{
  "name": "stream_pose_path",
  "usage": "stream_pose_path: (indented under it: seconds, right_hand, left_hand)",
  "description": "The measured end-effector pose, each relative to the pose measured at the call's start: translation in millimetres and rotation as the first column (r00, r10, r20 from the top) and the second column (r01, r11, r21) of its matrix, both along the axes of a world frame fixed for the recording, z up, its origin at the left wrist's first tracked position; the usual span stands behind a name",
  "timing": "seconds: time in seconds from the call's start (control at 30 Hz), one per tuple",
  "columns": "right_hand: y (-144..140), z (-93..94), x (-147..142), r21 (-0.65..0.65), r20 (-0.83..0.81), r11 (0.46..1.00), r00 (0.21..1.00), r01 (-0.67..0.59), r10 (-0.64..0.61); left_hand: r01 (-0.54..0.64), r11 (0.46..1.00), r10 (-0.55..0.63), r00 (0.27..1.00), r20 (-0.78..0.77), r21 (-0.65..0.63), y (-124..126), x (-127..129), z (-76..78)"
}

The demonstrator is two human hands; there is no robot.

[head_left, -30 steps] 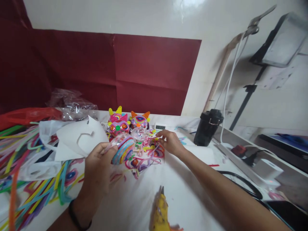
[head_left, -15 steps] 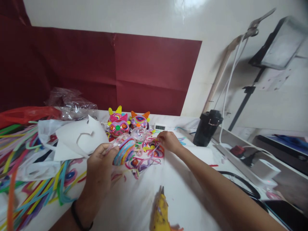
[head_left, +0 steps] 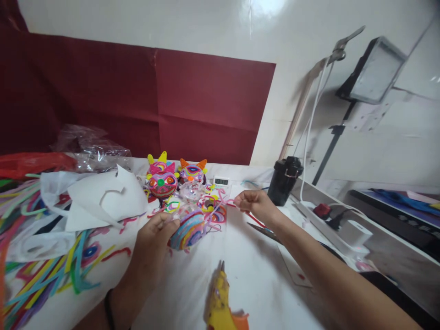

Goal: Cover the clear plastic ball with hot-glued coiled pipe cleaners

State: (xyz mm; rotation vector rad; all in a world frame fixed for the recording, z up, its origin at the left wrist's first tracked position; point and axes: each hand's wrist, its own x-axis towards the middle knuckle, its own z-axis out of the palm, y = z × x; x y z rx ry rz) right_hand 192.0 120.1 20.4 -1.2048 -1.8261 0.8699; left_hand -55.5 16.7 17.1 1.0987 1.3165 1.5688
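White worktable [head_left: 261, 284] against a dark red paper backdrop [head_left: 192, 105]; the surface is crowded with craft material.

Left hand [head_left: 156, 243]: closed around a clear ball wrapped in striped pipe cleaner [head_left: 189, 229], held just above the table near its middle. Thumb on top, fingers underneath.

Right hand [head_left: 256, 204]: pinched shut on a thin pink pipe cleaner strand [head_left: 223, 204] that runs back toward the ball and the tangle of cut pieces [head_left: 209, 208] beside it. Whether the strand is fixed to the ball cannot be told.

Nearby: two finished horned faces [head_left: 172, 176] behind the ball, a small digital timer [head_left: 221, 181], a black lidded cup [head_left: 283, 181], a loose pile of coloured pipe cleaners [head_left: 41, 275] at left, white paper cut-outs [head_left: 103, 201], a yellow glue gun [head_left: 220, 302] lying nozzle-forward, close below the ball.

Risks, as judged:
- Strand passes over the tangle; a pull could snag and drag loose pieces along.
- Glue gun nozzle sits close to the left wrist; if hot, a lowered hand could touch it.
- Ball surface looks smooth; the wrap may slip if tension goes sideways.
- Right forearm lies near the cup; a wide sweep could tip it.
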Motion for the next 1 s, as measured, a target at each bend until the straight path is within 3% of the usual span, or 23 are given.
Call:
stream_pose_path:
  seconds: [0.13, 0.27, 0.53, 0.8, 1.0]
  right_hand:
    - [-26.3, 10.2, -0.4, 0.036, -0.119, 0.999, 0.993, -0.008, 0.012]
    - [-37.5, 19.0, 0.1, 0.069, -0.139, 0.997, 0.989, -0.041, 0.050]
    - [-46.3, 36.3, 14.9, 0.055, 0.016, 0.990, 0.991, -0.133, 0.132]
    - [-61.6, 50.1, 13.3, -0.012, 0.180, 0.975, 0.958, -0.224, 0.222]
    - [-59.8, 47.3, 15.8, -0.009, 0.279, 0.970, 0.931, -0.242, 0.235]
  left_hand:
    - [0.044, 0.996, -0.042, 0.999, 0.026, -0.076, 3.1, 2.1, -10.5]
    - [0.100, 0.993, -0.097, 0.994, 0.056, -0.054, 4.2, 4.2, -13.7]
    - [0.131, 0.990, -0.123, 0.984, 0.125, -0.056, -2.3, 10.1, -10.7]
    - [0.251, 0.965, -0.234, 0.955, 0.184, -0.072, 0.4, 9.9, -16.8]
    - [0.185, 0.982, -0.189, 0.969, 0.157, 0.040, 4.3, 8.8, -24.1]
